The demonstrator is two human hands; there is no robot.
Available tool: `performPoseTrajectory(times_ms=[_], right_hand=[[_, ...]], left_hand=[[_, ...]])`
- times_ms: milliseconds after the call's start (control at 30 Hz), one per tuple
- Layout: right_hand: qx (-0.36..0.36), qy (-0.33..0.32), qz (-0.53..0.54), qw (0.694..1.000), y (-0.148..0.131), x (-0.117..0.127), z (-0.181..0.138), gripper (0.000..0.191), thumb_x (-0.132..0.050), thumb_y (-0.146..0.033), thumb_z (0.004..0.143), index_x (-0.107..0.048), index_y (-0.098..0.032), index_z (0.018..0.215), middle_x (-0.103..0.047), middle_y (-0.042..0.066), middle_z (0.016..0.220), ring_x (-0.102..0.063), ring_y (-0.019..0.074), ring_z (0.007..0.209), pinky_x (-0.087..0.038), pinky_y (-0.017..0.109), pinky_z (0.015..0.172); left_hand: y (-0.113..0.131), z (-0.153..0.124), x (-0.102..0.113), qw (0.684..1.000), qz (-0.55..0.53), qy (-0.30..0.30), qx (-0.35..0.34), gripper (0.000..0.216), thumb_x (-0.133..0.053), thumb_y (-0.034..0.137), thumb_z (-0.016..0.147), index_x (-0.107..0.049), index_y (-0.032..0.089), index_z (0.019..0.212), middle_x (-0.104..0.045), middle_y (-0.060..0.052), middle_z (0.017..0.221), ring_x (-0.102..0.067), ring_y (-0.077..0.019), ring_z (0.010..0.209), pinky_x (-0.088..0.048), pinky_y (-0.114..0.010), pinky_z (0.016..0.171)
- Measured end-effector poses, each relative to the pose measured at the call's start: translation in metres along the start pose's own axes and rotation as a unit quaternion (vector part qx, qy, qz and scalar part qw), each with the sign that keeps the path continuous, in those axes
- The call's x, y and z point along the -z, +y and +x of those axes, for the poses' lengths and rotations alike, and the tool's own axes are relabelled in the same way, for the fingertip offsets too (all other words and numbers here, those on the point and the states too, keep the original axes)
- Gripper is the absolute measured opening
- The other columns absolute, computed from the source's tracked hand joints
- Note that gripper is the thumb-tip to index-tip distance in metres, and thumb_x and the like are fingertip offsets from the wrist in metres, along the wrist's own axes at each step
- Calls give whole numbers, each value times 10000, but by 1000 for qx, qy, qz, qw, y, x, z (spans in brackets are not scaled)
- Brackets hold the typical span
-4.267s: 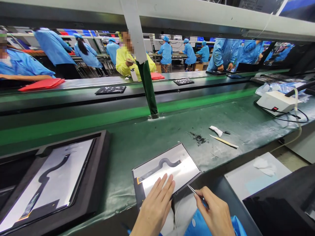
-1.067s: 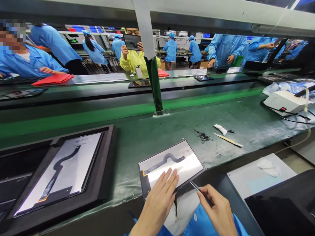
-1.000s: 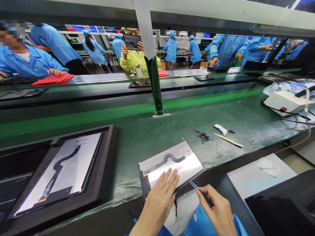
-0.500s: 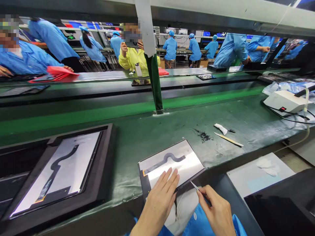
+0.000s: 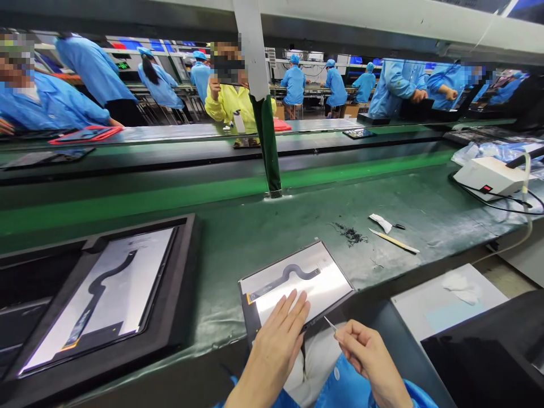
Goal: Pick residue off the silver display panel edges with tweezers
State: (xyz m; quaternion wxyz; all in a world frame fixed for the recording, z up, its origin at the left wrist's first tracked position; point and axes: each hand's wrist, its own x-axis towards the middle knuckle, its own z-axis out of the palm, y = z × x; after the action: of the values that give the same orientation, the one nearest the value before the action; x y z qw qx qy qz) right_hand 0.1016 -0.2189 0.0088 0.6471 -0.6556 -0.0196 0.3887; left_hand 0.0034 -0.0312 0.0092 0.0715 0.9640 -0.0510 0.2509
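An LCD panel (image 5: 317, 293) lies silvery back up at the bench edge, its near side overhanging. A curved dark flex cable (image 5: 292, 272) runs across that back. My left hand (image 5: 278, 334) rests flat on the panel's near part, fingers stretched out. Just off the panel's near edge, my right hand (image 5: 361, 345) is closed on thin metal tweezers (image 5: 330, 324), whose tip points up and left toward that edge. Whether the tip touches the panel I cannot tell. On the left, a second LCD panel (image 5: 114, 294) with a similar cable lies in a black foam tray (image 5: 181, 283).
Black shreds (image 5: 352, 235), a yellowish pointed stick (image 5: 395, 242) and a small white-wrapped tool (image 5: 381, 222) lie beyond the panel. A white device (image 5: 493, 175) with cables stands at right. A green post (image 5: 267, 147) rises mid-bench. Co-workers in blue and yellow sit or stand across the line.
My right hand has turned, and the tweezers' tip has shifted slightly left and down along the panel's near edge. My left hand and the panel have stayed put.
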Motion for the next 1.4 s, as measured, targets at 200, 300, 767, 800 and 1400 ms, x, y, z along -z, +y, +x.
performPoseTrajectory(times_ms=[200,300,767,800,1400], right_hand=[[-15,-15,-7,1000,1,-1,-3,473,-778,-572,689,-527,-175,629,-451,-78,504,-264,27,415,-147,206,426],[-7,-19,-18,1000,3,-3,-3,477,-767,-582,693,-531,-172,637,-454,-77,508,-265,26,414,-149,204,426],[-9,-89,-58,994,-2,-21,-16,418,-752,-528,717,-514,-196,633,-469,-71,502,-286,43,408,-222,210,423],[-9,-93,-59,994,-4,-22,-17,414,-750,-524,717,-510,-197,633,-466,-71,503,-288,43,411,-218,212,425],[68,21,-13,997,-29,0,-9,488,-778,-607,682,-580,-164,632,-448,-70,533,-288,54,458,-189,216,448]], left_hand=[[0,-2,-2,1000,1,-1,5,477,-388,31,934,-506,130,1386,-580,-88,1416,-504,-249,1349,-490,-417,1083],[0,-3,-4,1000,-8,0,11,491,-390,32,934,-492,141,1402,-568,-88,1429,-481,-244,1367,-469,-420,1104],[-1,-3,-5,1000,1,2,7,474,-391,31,934,-501,120,1386,-566,-97,1429,-504,-258,1348,-487,-426,1083],[-1,-4,-5,1000,-3,1,9,486,-394,31,932,-490,129,1399,-562,-96,1434,-495,-254,1356,-480,-425,1090],[11,15,-1,997,-57,32,35,224,-461,231,1017,-575,148,1191,-606,-141,1375,-470,-314,1371,-510,-510,1042]])
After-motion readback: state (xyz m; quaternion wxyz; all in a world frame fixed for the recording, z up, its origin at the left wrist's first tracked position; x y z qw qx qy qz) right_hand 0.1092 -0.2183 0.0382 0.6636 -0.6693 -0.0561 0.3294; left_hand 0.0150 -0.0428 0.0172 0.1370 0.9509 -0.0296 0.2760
